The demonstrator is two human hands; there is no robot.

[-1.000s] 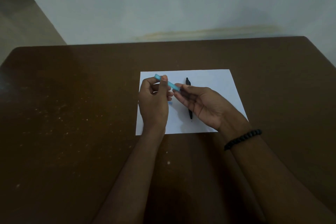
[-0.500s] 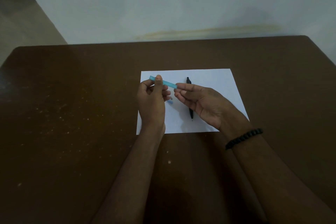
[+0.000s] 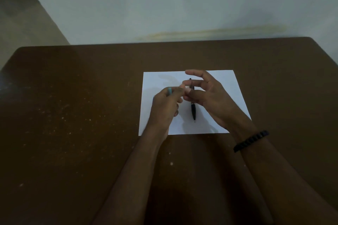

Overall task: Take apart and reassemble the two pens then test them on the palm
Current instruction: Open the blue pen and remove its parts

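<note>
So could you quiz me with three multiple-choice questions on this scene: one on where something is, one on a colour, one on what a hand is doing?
1. Where does the black pen lie?
A. on the white paper
B. on the bare table
C. on the floor

2. What colour is the piece in the left hand?
A. red
B. light blue
C. yellow

3. How is the right hand?
A. clenched in a fist
B. flat on the table
C. raised, fingers spread

Answers:
1 A, the sheet surrounds the pen.
2 B, the blue piece pokes out above the fingers.
3 C, fingers fan out above the paper.
</note>
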